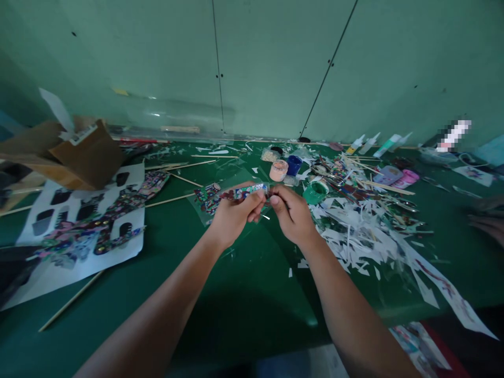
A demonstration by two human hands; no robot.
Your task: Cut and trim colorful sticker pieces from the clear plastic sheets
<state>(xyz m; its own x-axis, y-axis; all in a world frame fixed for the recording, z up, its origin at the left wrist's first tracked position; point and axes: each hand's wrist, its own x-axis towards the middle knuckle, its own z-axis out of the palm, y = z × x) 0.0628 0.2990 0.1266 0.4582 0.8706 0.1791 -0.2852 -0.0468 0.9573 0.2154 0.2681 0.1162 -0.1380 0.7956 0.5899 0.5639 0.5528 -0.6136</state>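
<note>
Over the middle of the green table, my left hand (236, 212) pinches a narrow, colourful patterned strip (250, 190) between thumb and fingers. Close by on the right, my right hand (293, 212) is closed in a pinch at the strip's right end. What lies between its fingertips is too small to make out. Beneath and left of my left hand, a clear plastic sheet (202, 212) carries more patterned pieces (207, 197). Just beyond my right hand stand an open green paint jar (315, 193), a peach jar (279, 170) and a blue jar (294, 165).
White paper scraps (362, 236) lie heaped on the right, below tools and thin sticks. At left, a cardboard box (84, 160) stands by a printed sheet (129, 247) with cut-out pieces. Glue bottles (355, 144) line the back wall. Another person's hand (488, 218) shows at far right.
</note>
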